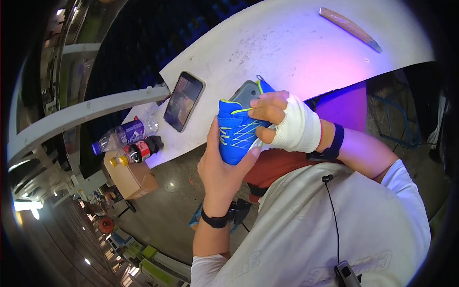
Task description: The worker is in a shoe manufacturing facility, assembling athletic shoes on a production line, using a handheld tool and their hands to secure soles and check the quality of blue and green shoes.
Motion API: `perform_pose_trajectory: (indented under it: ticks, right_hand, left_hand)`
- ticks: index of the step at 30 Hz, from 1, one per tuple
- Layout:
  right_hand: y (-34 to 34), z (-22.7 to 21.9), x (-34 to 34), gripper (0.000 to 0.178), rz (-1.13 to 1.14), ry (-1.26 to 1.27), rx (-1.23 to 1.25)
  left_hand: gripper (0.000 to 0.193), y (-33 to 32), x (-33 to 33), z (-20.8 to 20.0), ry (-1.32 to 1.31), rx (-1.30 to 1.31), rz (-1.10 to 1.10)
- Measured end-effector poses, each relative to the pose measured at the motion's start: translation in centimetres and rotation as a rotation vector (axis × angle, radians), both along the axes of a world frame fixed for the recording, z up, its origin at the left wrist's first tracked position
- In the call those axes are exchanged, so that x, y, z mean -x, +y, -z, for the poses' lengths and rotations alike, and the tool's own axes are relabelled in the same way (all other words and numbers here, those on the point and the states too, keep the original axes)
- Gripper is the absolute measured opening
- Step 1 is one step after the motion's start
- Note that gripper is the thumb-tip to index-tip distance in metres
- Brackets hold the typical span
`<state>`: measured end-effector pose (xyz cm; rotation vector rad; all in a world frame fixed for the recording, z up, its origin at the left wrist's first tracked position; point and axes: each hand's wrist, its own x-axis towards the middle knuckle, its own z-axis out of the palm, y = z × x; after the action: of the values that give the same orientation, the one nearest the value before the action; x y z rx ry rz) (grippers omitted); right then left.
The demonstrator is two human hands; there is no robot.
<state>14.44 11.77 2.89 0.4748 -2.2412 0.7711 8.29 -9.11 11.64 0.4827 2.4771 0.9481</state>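
Note:
A blue shoe upper (235,138) with yellow-green trim and pale criss-cross lines is held up in front of me, over the table's near edge. A grey, hard-looking form (248,93) with a small dark hole fills its opening. My bare left hand (221,165) is closed around the shoe's lower end, thumb on the near side. On the right, my right hand (287,119) wears a white fingerless glove (302,125). Its bent fingers press on the shoe's side and trim by the opening. A loop (260,78) sticks up at the far end. The shoe's underside is hidden.
A phone (184,101) lies on the white table (217,62), left of the shoe. Two drink bottles (125,134) (138,150) lie at the left corner by a grey metal bar (95,105). A flat wooden strip (350,28) rests far right. Below stands a cardboard box (129,177).

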Motion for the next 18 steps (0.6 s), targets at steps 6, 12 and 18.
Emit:
perform_pose_trajectory:
  ticks: [6,12,18]
  right_hand:
    - [-0.5,2.6,-1.3,0.044,0.057,0.055,0.117]
    - [2.6,-3.0,-6.2,0.084,0.170,-0.078,0.465]
    - [5.5,-8.8,-6.9,0.072,-0.006,-0.287,0.452]
  left_hand:
    - [0.103,-1.6,2.9,-1.8,0.066,-0.062,0.345]
    - [0.068,3.6,1.2,-2.2,0.407,-0.480,0.530]
    - [0.082,7.1,-4.7,5.4,0.319,-0.636,0.424]
